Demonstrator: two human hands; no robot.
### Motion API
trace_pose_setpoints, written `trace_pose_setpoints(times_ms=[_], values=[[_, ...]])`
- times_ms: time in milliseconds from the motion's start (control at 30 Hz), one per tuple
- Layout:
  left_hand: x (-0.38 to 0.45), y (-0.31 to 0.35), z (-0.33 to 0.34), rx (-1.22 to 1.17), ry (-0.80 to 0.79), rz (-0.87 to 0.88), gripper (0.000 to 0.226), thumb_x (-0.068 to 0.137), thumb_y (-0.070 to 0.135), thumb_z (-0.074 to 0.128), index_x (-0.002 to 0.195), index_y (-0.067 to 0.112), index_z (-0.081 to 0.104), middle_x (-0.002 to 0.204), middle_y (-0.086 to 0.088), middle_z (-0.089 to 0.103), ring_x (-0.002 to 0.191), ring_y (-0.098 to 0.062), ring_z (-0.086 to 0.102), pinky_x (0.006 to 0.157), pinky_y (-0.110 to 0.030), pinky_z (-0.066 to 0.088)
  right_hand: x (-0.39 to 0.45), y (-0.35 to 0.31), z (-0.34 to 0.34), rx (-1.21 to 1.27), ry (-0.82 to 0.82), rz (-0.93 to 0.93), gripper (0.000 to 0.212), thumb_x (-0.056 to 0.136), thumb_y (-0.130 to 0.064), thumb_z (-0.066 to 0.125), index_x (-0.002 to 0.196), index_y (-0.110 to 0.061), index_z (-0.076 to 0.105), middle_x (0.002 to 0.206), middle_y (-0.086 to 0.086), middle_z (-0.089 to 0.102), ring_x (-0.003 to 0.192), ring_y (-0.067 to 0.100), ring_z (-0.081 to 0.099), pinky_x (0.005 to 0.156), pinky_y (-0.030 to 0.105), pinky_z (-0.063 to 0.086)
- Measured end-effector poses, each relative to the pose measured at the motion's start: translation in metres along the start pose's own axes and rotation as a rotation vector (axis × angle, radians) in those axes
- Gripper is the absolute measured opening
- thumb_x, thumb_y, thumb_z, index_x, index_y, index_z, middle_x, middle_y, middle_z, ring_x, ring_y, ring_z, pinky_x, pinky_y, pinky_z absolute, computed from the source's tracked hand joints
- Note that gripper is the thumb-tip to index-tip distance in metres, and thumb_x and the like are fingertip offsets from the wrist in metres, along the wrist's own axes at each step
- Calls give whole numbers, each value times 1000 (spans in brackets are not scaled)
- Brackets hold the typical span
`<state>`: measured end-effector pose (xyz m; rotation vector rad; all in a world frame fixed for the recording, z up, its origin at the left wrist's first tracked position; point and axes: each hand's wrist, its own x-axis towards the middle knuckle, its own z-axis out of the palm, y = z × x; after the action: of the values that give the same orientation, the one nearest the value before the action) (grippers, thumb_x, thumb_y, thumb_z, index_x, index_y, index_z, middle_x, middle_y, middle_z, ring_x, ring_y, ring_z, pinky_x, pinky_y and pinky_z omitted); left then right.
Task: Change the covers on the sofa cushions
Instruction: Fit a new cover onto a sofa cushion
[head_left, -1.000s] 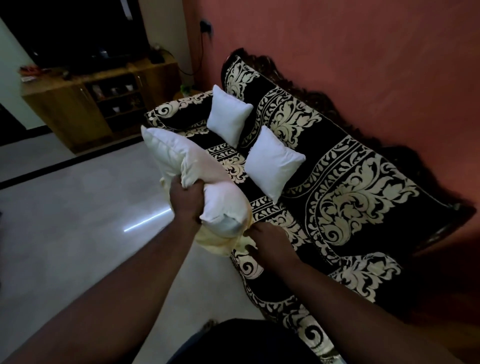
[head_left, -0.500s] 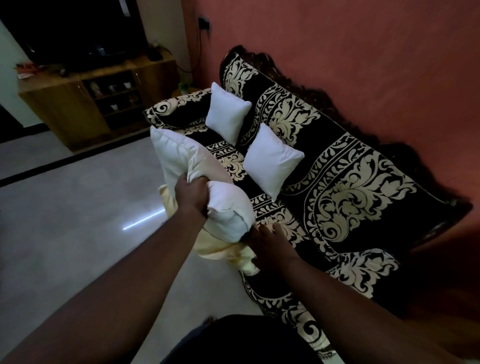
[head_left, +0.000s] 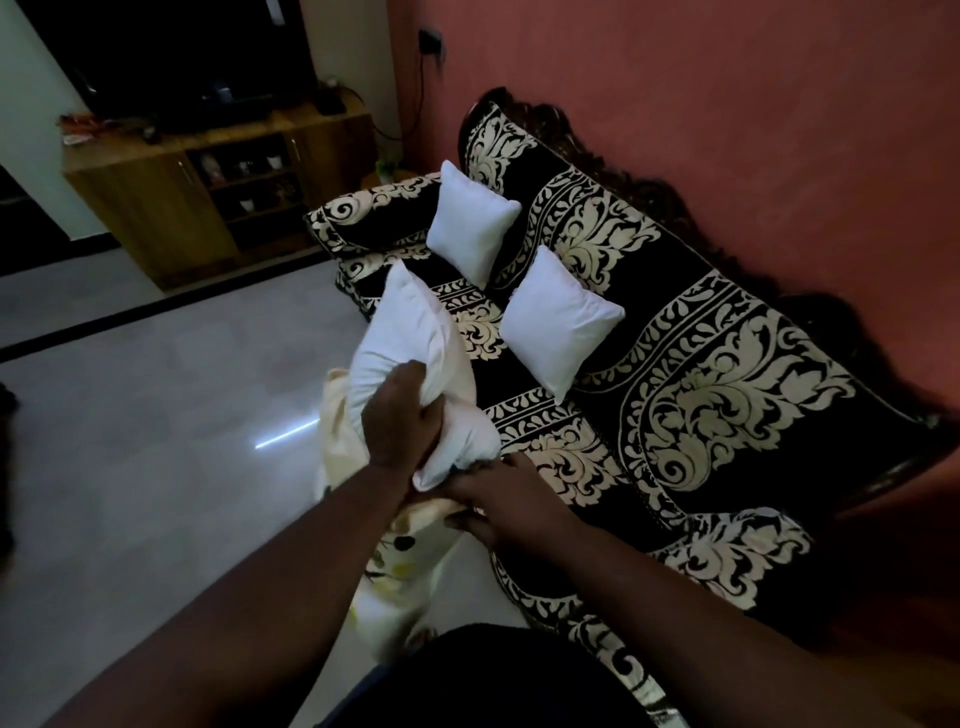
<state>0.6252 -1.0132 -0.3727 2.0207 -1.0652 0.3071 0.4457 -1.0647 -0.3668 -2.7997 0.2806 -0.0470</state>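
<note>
We find no brand, label or legible writing anywhere in the frame. At centre, our left hand (head_left: 402, 415) has its fingers (head_left: 415, 376) curled tight into the middle of a bare white cushion (head_left: 410, 338), bunching the fabric so the cushion pinches at the waist; its upper corner points toward the upper centre of the frame, and its lower end bulges just above our right hand (head_left: 498, 496). That right hand, just below and right of the left, grips the gathered edge of a cream cover (head_left: 400, 561), which hangs down from under the cushion toward the bottom centre and shows a few dark and yellow printed marks. More of the cream cover shows to the left of the cushion, behind the left wrist; we cannot tell whether the cushion's lower end sits inside the cover's mouth. Both are held in the air in front of the sofa (head_left: 727, 395), over its front edge and the pale floor (head_left: 156, 415). The sofa, draped in black with a cream floral pattern, fills the right half of the frame, and two more bare white cushions lean against its back: a far cushion (head_left: 472, 228) at upper centre and a near cushion (head_left: 558, 322) right of centre. At upper left a wooden cabinet (head_left: 171, 208) has open shelves holding small items too dim to identify.
</note>
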Motion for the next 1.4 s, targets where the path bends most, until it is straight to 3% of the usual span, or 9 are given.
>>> trace_pose_setpoints(times_ms=[100,233,367,567,667,733,833,1033,1400], values=[[-9,-18,-12,2,-190,53,20,84,29,49,99,16,49,87,-17,65,73,-36,63,57,-39,49,0,10,-24,35,22,7,30,86,-45,63,113,-34,61,102,-2,69,96,26,63,78,39,48],[-13,-12,-22,-310,-373,-520,34,93,47,51,98,19,70,99,-8,71,92,-28,66,80,-41,49,-5,21,-35,-59,-32,-15,26,83,-45,66,106,-33,64,107,-4,65,101,24,63,76,39,51],[4,-2,-20,-208,-555,-459,47,79,52,66,112,23,51,94,-2,66,91,-28,64,68,-35,47,-13,13,-10,-242,-75,-98,27,80,-41,71,106,-34,67,94,-6,72,88,27,64,69,37,48],[3,25,-25,-464,-1099,-995,46,88,47,73,117,13,61,92,-1,65,84,-14,68,49,-23,49,-21,5,25,-364,-163,-132,24,73,-21,65,94,-32,66,94,-9,69,89,25,60,71,40,43],[-6,25,3,-375,-931,-1057,80,75,39,87,134,-1,50,114,-16,66,104,-29,68,63,-30,56,-15,9,32,-300,-132,-4,25,72,-28,73,96,-36,72,93,-10,72,88,23,67,67,38,49],[-18,24,18,-276,-805,-1014,103,60,39,93,141,2,39,130,-20,57,113,-33,63,80,-37,57,-14,13,29,-190,-94,137,32,76,-29,72,107,-36,73,107,-8,71,99,20,68,73,34,52],[-41,28,26,-161,-640,-682,75,57,29,84,119,12,45,110,-11,62,96,-27,62,76,-39,55,-21,16,16,-21,-221,245,40,90,-40,66,129,-32,63,127,-3,61,113,20,61,80,29,43],[-64,-2,19,50,-594,-36,49,80,29,72,121,14,49,107,-12,61,95,-35,58,72,-39,50,-11,4,-8,47,-79,146,20,89,-36,63,109,-37,66,113,-10,66,105,15,62,75,34,52],[-17,17,19,-224,-956,-135,67,73,23,77,133,19,47,89,-1,63,78,-21,62,59,-20,43,-48,36,8,-152,-423,309,61,78,-66,70,126,-31,62,121,1,66,115,25,59,93,39,47]])
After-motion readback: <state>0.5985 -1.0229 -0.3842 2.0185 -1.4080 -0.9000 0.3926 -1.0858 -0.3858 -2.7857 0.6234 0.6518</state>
